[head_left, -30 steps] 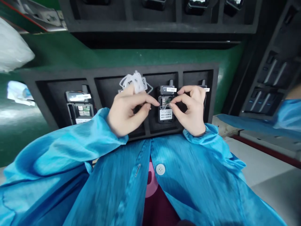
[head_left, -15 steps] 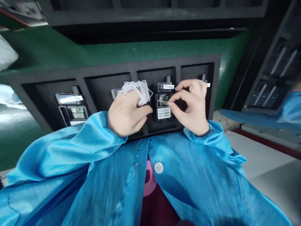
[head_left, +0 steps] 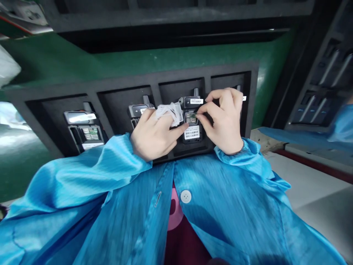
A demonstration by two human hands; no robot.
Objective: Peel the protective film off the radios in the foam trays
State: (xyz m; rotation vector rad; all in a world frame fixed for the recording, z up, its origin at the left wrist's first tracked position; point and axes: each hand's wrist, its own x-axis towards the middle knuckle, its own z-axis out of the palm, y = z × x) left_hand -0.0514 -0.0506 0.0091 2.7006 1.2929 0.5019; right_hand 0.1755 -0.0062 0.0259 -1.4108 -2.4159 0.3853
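My left hand (head_left: 157,136) is curled around a bundle of thin, translucent white plastic frames (head_left: 170,112). Its thumb reaches to the lower edge of an opened black handheld device (head_left: 192,139), which has a stubby antenna, a white barcode label and bare metal card slots (head_left: 191,117). Over those slots my right hand (head_left: 224,119) pinches thumb and forefinger together; what lies between the fingertips is too small to make out. The device rests in a compartment of a black foam tray (head_left: 182,84). A similar device (head_left: 138,109) sits left of it, partly behind my left hand.
Another opened device (head_left: 87,129) lies in the tray's far-left compartment. Beyond a strip of green surface (head_left: 154,60) is a second black tray (head_left: 171,16). More foam trays (head_left: 314,88) stand at the right, near a blue sleeve (head_left: 342,125) at the edge.
My left hand has moved right with the plastic frames, bringing its thumb to the device and uncovering more of the neighbouring one. My right hand's pinch has shifted slightly upward over the slots.
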